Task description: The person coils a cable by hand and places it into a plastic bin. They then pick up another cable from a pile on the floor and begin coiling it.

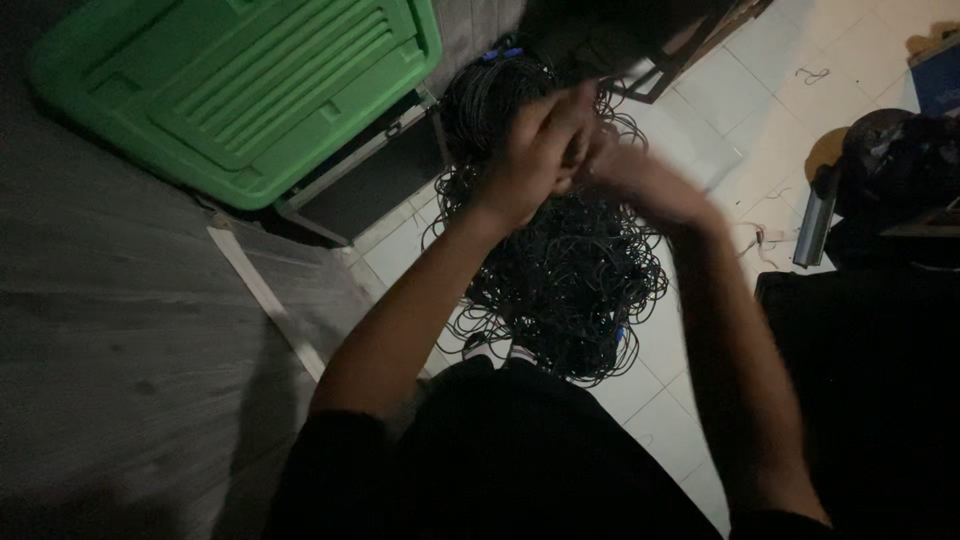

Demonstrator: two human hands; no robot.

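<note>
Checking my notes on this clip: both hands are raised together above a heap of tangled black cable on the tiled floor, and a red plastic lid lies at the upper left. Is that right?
Not quite: the plastic lid at the upper left is green, not red, as the head view shows. The rest stands: the left hand and right hand are raised together above the heap of tangled black cable on the tiled floor.

Dim light; white tiled floor [860,60], green plastic lid [240,90] left.
</note>
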